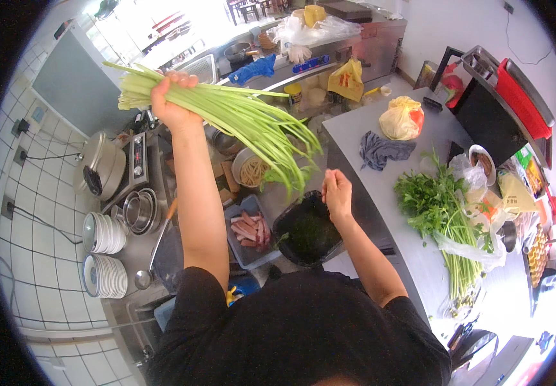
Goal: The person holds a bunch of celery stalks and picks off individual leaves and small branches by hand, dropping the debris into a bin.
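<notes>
My left hand [174,99] is wrapped around a thick bunch of celery stalks [244,116], raised at the upper left. The cut ends stick out to the left of my fist. Thin stems and a few leaves droop to the right. My right hand [337,195] is at the rim of a black bin [309,236], fingers curled together, with nothing visible in them. Dark green matter shows inside the bin. On the steel table [379,193] to the right lies more leafy celery [447,217], partly over a clear plastic bag [473,251].
A blue-grey tub of raw meat strips [249,231] stands left of the bin. Behind it is a bowl of pale strips [253,171]. Stacked plates [105,275], steel bowls [141,211] and a ladle [143,279] line the left counter. A grey cloth [385,149] and tied bag [401,118] lie right.
</notes>
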{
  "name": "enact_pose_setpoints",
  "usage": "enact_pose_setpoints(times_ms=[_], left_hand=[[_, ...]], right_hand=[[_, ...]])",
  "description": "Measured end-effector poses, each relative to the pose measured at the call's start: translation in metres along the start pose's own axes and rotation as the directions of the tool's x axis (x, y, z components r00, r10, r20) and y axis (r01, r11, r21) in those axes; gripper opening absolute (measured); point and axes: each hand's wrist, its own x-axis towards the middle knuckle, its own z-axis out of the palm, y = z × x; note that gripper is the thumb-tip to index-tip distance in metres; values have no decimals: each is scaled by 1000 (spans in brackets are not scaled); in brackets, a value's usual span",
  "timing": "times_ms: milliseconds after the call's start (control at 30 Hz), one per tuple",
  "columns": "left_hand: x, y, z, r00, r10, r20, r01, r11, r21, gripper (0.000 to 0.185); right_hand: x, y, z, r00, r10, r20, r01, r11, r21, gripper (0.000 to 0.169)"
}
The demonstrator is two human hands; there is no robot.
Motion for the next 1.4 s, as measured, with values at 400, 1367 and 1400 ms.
enact_pose_setpoints(times_ms=[400,1367,1400], left_hand=[[3,-5,-1,1000,-18,10,19,998,-54,15],[2,-5,11,986,49,-162,-18,982,189,18],[1,-4,12,984,52,-173,-20,983,184,18]], right_hand=[[-10,-50,18,821,-301,486,391,915,-94,16],[-11,-41,13,914,-355,198,387,908,-162,25],[-10,-41,16,923,-317,218,350,927,-134,24]])
